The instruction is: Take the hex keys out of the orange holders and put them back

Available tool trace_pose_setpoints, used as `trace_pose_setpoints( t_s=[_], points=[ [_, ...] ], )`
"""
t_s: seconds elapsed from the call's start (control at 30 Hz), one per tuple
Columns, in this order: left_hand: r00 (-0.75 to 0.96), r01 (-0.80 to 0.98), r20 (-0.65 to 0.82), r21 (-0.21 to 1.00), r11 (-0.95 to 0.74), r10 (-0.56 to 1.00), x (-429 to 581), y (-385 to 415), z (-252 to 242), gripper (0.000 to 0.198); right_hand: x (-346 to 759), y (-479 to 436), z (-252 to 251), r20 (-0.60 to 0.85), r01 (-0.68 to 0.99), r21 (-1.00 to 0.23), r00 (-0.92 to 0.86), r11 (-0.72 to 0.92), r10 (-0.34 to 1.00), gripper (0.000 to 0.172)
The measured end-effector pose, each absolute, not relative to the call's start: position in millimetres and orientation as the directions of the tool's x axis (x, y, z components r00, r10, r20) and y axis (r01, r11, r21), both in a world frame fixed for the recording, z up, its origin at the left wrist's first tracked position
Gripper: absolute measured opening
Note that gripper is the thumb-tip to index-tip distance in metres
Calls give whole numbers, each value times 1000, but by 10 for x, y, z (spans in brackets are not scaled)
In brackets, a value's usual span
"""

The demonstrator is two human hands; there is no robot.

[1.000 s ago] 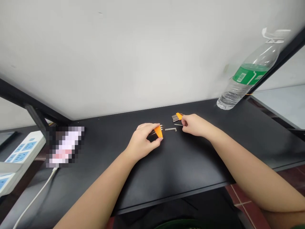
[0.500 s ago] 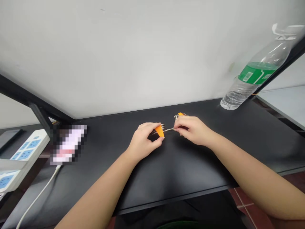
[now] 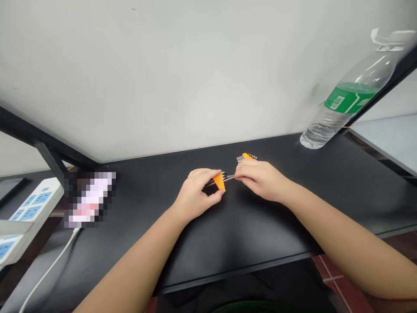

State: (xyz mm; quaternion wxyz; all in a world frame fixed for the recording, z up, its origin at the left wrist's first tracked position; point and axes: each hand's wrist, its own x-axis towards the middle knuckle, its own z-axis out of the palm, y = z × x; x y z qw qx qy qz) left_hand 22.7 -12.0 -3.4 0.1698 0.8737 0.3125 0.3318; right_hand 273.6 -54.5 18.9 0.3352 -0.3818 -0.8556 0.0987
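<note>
My left hand (image 3: 197,193) pinches an orange strip (image 3: 219,181) between thumb and index finger, near the middle of the black desk. Shiny metal rods with rounded ends pass through the strip; their rear parts are hidden under my left palm. From its right side a thin metal rod (image 3: 230,177) reaches across to my right hand (image 3: 265,178), whose thumb and fingertips are closed on its end. Just beyond the right knuckles lies a second orange strip (image 3: 246,156) with several metal rods through it, partly covered by the hand.
A large water bottle (image 3: 350,98) with a green label stands at the back right. To the left lie a blurred-out phone (image 3: 91,198) on a white cable (image 3: 48,271) and a white power strip (image 3: 35,208). A pale wall (image 3: 195,78) rises behind the black desk (image 3: 241,243).
My right hand has shifted slightly left towards the orange strip, and its fingers look more tightly bunched. My left hand keeps its hold. The whole view has drifted a little.
</note>
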Motion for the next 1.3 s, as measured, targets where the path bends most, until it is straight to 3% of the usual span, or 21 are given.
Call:
trace_pose_setpoints(
  t_s=[0.3, 0.5, 0.73, 1.3],
  points=[
    [627, 400, 488, 467, -789, 607, 266, -149, -16, 43, 2513, -605, 98, 449, 486, -607, -443, 629, 776, 16],
    [611, 412, 504, 456, -789, 610, 247, -139, -24, 44, 2561, -538, 48, 344, 614, -560, -437, 555, 831, 7],
    [593, 468, 473, 455, -757, 651, 218, -121, -19, 45, 2893, -388, 10, 186, 863, -350, -319, 366, 929, 15],
    [582, 499, 440, 471, -728, 684, 194, -83, -30, 45, 2905, -230, -111, 66, 824, -549, -123, 139, 990, 17]
  ],
)
